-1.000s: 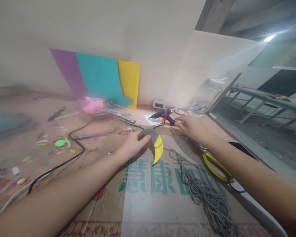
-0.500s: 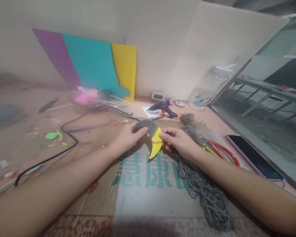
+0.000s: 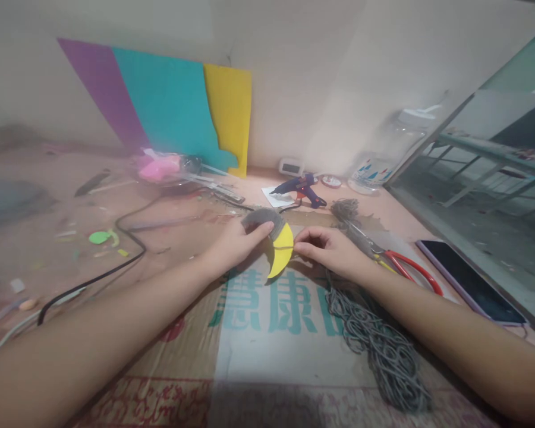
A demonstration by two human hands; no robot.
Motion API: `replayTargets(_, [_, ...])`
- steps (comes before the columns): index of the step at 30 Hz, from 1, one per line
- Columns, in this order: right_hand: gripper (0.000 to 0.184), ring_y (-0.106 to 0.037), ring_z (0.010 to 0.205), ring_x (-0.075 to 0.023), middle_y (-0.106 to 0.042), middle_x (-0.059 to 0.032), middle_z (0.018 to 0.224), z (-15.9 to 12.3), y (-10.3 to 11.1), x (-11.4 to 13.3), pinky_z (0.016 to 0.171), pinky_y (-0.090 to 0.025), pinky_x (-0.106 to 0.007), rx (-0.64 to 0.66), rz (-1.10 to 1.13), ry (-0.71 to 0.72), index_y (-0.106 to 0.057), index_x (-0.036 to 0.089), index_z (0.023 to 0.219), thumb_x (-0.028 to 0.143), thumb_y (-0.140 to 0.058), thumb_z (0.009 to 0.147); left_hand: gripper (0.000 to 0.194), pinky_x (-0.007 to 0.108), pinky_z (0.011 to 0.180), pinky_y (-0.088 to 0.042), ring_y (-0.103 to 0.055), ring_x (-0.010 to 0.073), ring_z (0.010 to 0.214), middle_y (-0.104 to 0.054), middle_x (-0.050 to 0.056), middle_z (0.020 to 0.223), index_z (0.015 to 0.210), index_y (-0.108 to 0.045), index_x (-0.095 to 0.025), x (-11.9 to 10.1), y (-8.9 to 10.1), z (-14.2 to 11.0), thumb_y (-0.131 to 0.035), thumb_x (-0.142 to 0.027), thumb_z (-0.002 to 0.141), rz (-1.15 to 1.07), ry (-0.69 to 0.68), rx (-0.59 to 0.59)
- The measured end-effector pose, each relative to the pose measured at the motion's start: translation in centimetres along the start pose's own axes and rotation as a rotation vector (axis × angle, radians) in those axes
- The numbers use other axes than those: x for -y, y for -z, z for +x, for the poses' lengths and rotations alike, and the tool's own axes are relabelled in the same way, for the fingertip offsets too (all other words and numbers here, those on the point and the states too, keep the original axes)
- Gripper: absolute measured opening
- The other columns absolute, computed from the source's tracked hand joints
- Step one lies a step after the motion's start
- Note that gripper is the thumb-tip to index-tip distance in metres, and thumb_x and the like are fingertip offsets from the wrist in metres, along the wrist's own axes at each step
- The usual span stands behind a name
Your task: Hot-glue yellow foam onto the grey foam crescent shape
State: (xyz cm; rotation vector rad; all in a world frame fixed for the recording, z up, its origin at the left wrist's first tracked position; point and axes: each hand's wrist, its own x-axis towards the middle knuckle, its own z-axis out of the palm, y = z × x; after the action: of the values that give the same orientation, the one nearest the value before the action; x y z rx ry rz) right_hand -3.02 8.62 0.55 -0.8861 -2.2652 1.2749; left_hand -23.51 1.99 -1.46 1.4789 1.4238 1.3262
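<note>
A yellow crescent shape is partly wrapped in grey yarn over its upper end. My left hand pinches the wrapped part between thumb and fingers. One strand crosses the bare yellow part and runs to my right hand, whose thumb and forefinger are pinched on it at the crescent's right edge. A loose heap of the same grey yarn lies below my right forearm. Scissors with red handles lie just beyond that forearm, their blades close to another small yarn bunch.
A dark blue glue gun rests on a white card behind the crescent. A phone and a clear bottle stand to the right. Coloured sheets lean on the wall. A black cable and scraps lie left.
My right hand has moved from the front of the crescent to its right edge, thumb and forefinger now pinching the strand. The view has shifted slightly.
</note>
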Motion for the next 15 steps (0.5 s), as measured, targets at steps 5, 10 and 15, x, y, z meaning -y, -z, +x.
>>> replayTargets(5, [0.026,-0.045,0.053,-0.0111,-0.053,0.0026,0.060,0.1,0.3,-0.7,0.048,-0.034,-0.022,-0.094,-0.075,0.007,-0.063,0.017,0.082,0.043,-0.061,0.082,0.027,0.025,0.067,-0.044,-0.060,0.0167,0.068,-0.064,0.000,0.065,0.086,-0.066,-0.015,0.3,0.0,-0.1,-0.056,-0.040,0.083,0.072,-0.005,0.009])
replayTargets(10, [0.027,-0.043,0.048,-0.0106,-0.051,0.0046,0.057,0.0,0.0,-1.1,0.048,-0.034,-0.022,-0.179,-0.076,-0.001,-0.060,0.018,0.086,0.046,-0.058,0.084,0.029,0.025,0.065,-0.045,-0.060,0.0168,0.067,-0.064,0.000,0.063,0.087,-0.067,-0.016,0.3,0.0,-0.3,-0.054,-0.041,0.084,0.119,-0.010,0.076])
replayTargets(15, [0.025,-0.046,0.051,-0.0115,-0.053,0.0033,0.060,0.0,-0.1,-0.9,0.049,-0.035,-0.023,-0.225,-0.118,-0.001,-0.060,0.019,0.085,0.044,-0.057,0.085,0.025,0.024,0.060,-0.044,-0.059,0.0169,0.064,-0.062,0.000,0.058,0.084,-0.068,-0.017,-0.3,-0.2,-0.5,-0.055,-0.038,0.083,0.121,0.019,0.121])
